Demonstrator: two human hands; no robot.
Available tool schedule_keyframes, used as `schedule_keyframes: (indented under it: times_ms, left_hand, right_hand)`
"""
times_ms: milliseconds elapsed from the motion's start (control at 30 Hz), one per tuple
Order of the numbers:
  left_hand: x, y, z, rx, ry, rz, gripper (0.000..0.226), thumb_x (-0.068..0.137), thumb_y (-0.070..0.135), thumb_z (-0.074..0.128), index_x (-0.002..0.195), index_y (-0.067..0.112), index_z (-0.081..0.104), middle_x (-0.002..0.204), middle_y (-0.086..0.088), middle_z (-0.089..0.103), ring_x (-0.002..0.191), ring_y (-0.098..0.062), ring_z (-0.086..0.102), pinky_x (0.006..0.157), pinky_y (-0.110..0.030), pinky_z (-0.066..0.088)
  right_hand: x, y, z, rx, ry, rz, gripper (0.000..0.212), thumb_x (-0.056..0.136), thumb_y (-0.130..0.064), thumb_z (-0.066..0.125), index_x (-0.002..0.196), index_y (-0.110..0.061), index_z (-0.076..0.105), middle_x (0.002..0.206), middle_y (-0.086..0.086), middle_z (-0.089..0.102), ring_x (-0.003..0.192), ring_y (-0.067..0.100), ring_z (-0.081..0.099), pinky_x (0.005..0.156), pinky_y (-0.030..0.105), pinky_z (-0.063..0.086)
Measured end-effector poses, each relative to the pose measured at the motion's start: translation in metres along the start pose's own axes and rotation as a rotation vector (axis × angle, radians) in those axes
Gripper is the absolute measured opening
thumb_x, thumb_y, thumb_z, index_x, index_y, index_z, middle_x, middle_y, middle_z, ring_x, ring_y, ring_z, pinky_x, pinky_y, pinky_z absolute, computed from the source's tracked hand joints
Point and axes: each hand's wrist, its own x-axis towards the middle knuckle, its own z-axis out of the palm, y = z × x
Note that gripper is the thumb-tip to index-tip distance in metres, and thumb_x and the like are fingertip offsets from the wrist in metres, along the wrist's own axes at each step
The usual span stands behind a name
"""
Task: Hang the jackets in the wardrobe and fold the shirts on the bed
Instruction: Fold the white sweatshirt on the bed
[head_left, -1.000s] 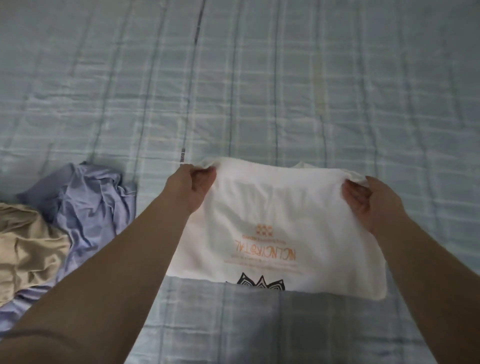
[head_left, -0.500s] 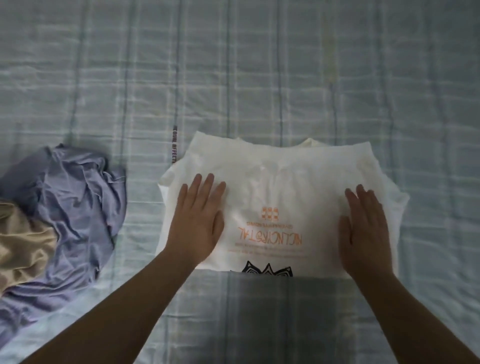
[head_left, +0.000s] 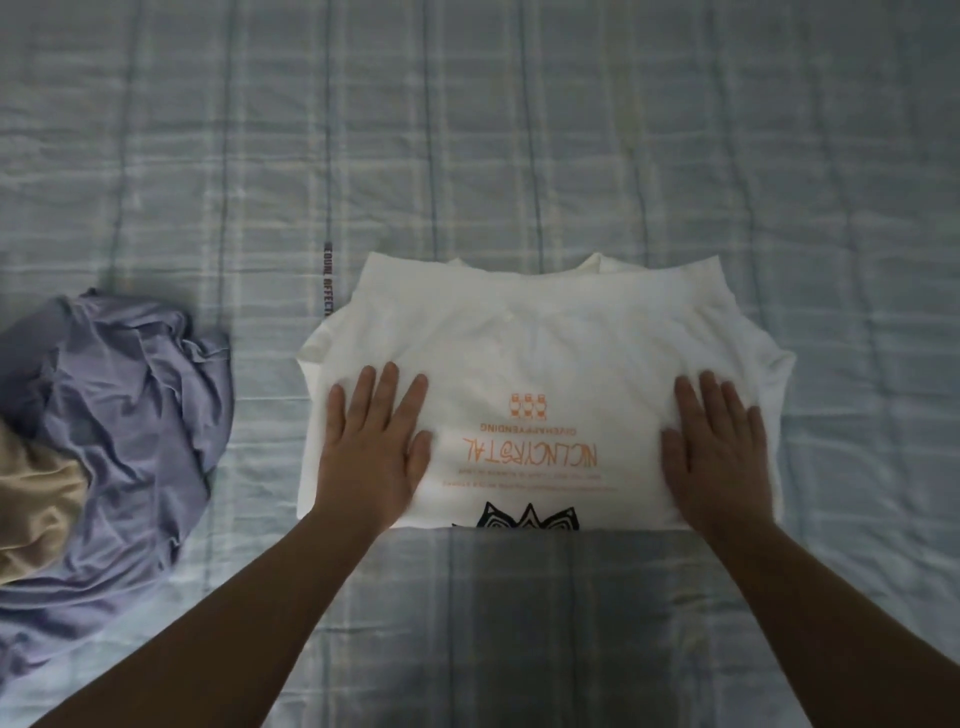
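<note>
Released from its far edge, left hand and right hand now press the folded white T-shirt, fingers straight, slightly spread.

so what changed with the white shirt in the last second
Both hands let go of the far edge of the white shirt, which they pinched a second ago, and the edge was laid down away from the person. The left hand and right hand now press flat on it, fingers straight. The purple garment and beige garment stay heaped at the left of the bed.
</note>
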Motion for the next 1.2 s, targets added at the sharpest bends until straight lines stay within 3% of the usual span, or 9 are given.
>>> schedule_keyframes:
  times_ms: [100, 267, 367, 500, 633, 900, 967, 1100, 1200]
  left_hand:
    - [-0.003, 0.022, -0.019, -0.056, 0.035, -0.022, 0.06, 0.099, 0.039, 0.027, 0.155, 0.018, 0.027, 0.162, -0.012, 0.024, 0.153, -0.03, 0.007, 0.122, -0.057, 0.007]
    - [0.015, 0.105, -0.041, -0.208, 0.097, 0.168, 0.055, 0.089, 0.027, 0.037, 0.139, 0.008, 0.052, 0.142, -0.011, 0.053, 0.143, -0.032, 0.034, 0.118, -0.048, 0.028]
    - [0.038, 0.171, -0.044, -0.284, 0.112, 0.201, 0.052, 0.085, 0.025, 0.036, 0.128, 0.013, 0.061, 0.13, -0.006, 0.061, 0.131, -0.028, 0.046, 0.111, -0.042, 0.038]
    - [0.062, 0.258, -0.045, -0.411, 0.132, 0.187, 0.039, 0.087, 0.022, 0.041, 0.121, 0.015, 0.06, 0.111, -0.003, 0.062, 0.107, -0.024, 0.053, 0.088, -0.041, 0.051]
    - [0.093, 0.338, -0.044, -0.41, -0.016, -0.024, 0.031, 0.099, 0.038, 0.045, 0.123, 0.017, 0.047, 0.113, -0.002, 0.052, 0.104, -0.021, 0.054, 0.076, -0.038, 0.05]
    - [0.149, 0.408, -0.006, -0.148, -0.034, -0.161, 0.074, 0.085, 0.07, 0.053, 0.13, 0.013, 0.038, 0.119, -0.007, 0.042, 0.108, -0.023, 0.047, 0.068, -0.035, 0.042]
    - [0.15, 0.411, -0.003, -0.123, -0.046, -0.167, 0.076, 0.085, 0.067, 0.056, 0.134, 0.012, 0.036, 0.122, -0.008, 0.04, 0.11, -0.024, 0.046, 0.07, -0.037, 0.045]
    - [0.154, 0.41, -0.009, -0.135, -0.06, -0.15, 0.05, 0.091, 0.035, 0.06, 0.129, 0.015, 0.036, 0.12, -0.008, 0.042, 0.109, -0.027, 0.051, 0.066, -0.036, 0.039]
    - [0.155, 0.405, -0.02, -0.264, -0.087, -0.144, 0.052, 0.09, 0.017, 0.054, 0.138, 0.018, 0.033, 0.118, -0.01, 0.043, 0.106, -0.032, 0.056, 0.069, -0.038, 0.04]
  right_hand:
    - [-0.012, -0.003, -0.023, 0.227, 0.057, 0.031, 0.057, 0.097, -0.038, 0.032, 0.149, -0.017, 0.039, 0.158, 0.009, 0.032, 0.147, 0.027, 0.024, 0.121, 0.05, 0.019]
    - [-0.041, 0.007, -0.048, 0.423, 0.246, 0.253, 0.045, 0.092, -0.016, 0.05, 0.136, -0.007, 0.05, 0.139, 0.013, 0.053, 0.13, 0.03, 0.044, 0.113, 0.039, 0.031]
    - [-0.047, 0.028, -0.046, 0.517, 0.202, 0.512, 0.05, 0.088, -0.006, 0.062, 0.136, -0.004, 0.05, 0.135, 0.017, 0.053, 0.126, 0.034, 0.045, 0.109, 0.04, 0.032]
    - [-0.04, 0.057, -0.04, 0.638, 0.024, 0.694, 0.039, 0.089, -0.019, 0.061, 0.124, -0.003, 0.055, 0.118, 0.016, 0.06, 0.112, 0.036, 0.055, 0.097, 0.043, 0.044]
    - [-0.041, 0.072, -0.037, 0.695, -0.112, 0.665, 0.014, 0.089, -0.032, 0.06, 0.095, -0.023, 0.051, 0.089, -0.003, 0.056, 0.086, 0.023, 0.056, 0.076, 0.032, 0.041]
    - [-0.044, 0.083, -0.029, 0.701, -0.189, 0.563, 0.021, 0.084, -0.046, 0.057, 0.097, -0.032, 0.05, 0.095, -0.01, 0.058, 0.089, 0.016, 0.063, 0.078, 0.037, 0.053]
    - [-0.046, 0.08, -0.03, 0.685, -0.191, 0.54, 0.032, 0.08, -0.055, 0.052, 0.103, -0.032, 0.05, 0.097, -0.01, 0.058, 0.09, 0.017, 0.063, 0.077, 0.04, 0.055]
    - [-0.052, 0.072, -0.036, 0.715, -0.207, 0.548, 0.036, 0.085, -0.041, 0.062, 0.114, -0.024, 0.051, 0.109, 0.001, 0.061, 0.101, 0.026, 0.063, 0.079, 0.035, 0.05]
    - [-0.054, 0.068, -0.035, 0.833, -0.197, 0.587, 0.042, 0.075, -0.052, 0.057, 0.106, -0.024, 0.055, 0.1, -0.001, 0.066, 0.095, 0.026, 0.066, 0.078, 0.035, 0.052]
